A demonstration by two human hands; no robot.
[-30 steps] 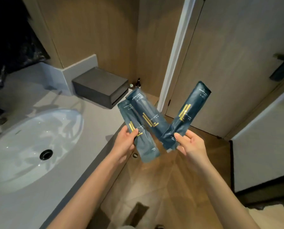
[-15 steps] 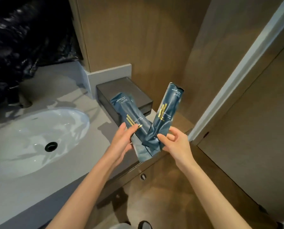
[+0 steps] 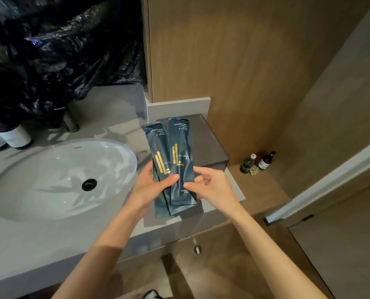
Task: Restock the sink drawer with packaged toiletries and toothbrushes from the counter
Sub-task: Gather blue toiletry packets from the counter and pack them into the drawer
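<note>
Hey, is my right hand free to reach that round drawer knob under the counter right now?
Probably not yet. The path down to the drawer knob looks open, but your right hand and left hand are both holding the dark blue packets.

Your left hand [image 3: 153, 186] and right hand [image 3: 212, 187] are both bare, with no gloves, rings or watch showing. Your forearms are uncovered all the way to the bottom edge of the view; no sleeve or cuff comes into sight. Your fingernails look short and plain.
</note>
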